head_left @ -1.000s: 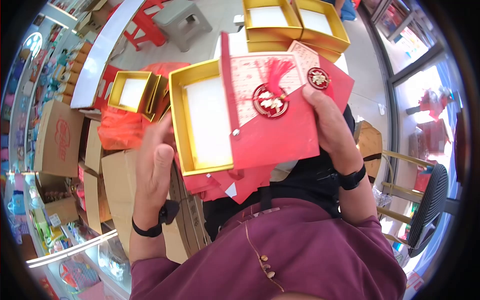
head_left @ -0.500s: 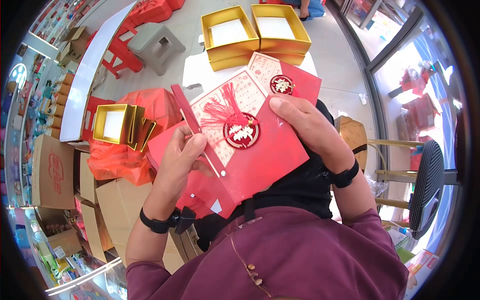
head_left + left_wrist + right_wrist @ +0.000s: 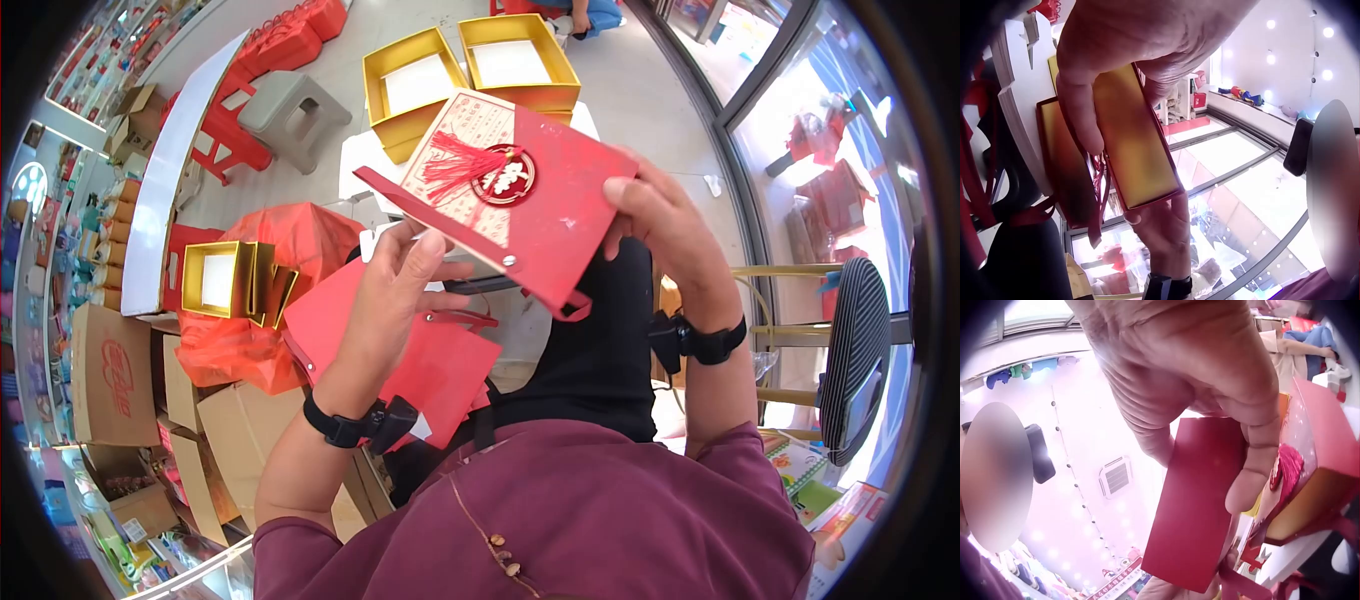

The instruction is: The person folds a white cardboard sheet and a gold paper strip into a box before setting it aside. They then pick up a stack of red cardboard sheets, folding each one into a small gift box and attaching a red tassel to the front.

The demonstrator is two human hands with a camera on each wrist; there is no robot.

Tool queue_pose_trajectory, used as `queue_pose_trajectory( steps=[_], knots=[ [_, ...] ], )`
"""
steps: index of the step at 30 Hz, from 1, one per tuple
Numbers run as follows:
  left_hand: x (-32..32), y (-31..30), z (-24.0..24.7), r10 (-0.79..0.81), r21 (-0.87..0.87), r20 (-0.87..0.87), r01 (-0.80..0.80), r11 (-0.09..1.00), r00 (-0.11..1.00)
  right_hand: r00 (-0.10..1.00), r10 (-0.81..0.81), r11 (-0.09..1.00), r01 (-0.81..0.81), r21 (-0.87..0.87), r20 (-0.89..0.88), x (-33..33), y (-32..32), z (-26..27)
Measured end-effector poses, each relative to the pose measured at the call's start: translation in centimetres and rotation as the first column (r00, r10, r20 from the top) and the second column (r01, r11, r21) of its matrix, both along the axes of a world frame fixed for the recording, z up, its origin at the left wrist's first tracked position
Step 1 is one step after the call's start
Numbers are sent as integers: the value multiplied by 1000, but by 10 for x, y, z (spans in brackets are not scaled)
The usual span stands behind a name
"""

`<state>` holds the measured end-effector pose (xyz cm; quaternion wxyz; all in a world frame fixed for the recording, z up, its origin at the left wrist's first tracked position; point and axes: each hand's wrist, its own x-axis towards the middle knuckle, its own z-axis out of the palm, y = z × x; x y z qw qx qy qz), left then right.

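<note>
A red box (image 3: 575, 200) with a cream patterned panel, a round medallion (image 3: 503, 176) and a red tassel is held tilted above the lap. My right hand (image 3: 670, 225) grips its right side, thumb on top. At the lower left edge, by the raised red flap (image 3: 430, 218), my left hand (image 3: 390, 300) holds it between thumb and fingers, with the other fingers spread. In the left wrist view, the box's gold side (image 3: 1135, 140) shows between the left fingers. The right wrist view shows a plain red side (image 3: 1197, 500) within the right hand. More red pieces (image 3: 435, 385) lie on the lap.
Gold trays (image 3: 520, 95) stand on a white stool ahead. Smaller gold trays (image 3: 228, 282) rest on an orange-red bag (image 3: 310, 245) at the left. Cardboard boxes (image 3: 115, 375) stand at lower left, a striped chair (image 3: 858, 360) at the right. Another person's arm shows at the top.
The upper red box has moved right and turned, and the second medallion has gone from sight. My left hand has moved right along with the flap; more red pieces show on the lap.
</note>
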<state>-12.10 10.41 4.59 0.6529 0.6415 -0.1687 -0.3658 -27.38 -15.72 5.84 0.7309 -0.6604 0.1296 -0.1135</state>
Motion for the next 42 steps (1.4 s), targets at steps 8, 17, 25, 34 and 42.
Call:
queue_pose_trajectory(
  steps=[8,17,25,34,42],
  knots=[
    [42,1,-19,7,205,432,-105,973,902,999,-34,999,34,-12,-9,17,-51,-32],
    [50,-19,-18,-164,284,208,101,953,964,940,-335,923,312,-224,-73,15,-37,-50],
    [40,-10,-5,-212,192,106,189,963,971,978,-200,979,196,-64,-62,11,-24,-47],
    [9,61,18,69,-70,180,-57,996,981,1000,-15,995,14,-94,-4,18,33,-12],
    [-8,194,15,513,-72,139,-508,858,847,914,404,913,-400,-73,41,74,134,-13]
  ],
)
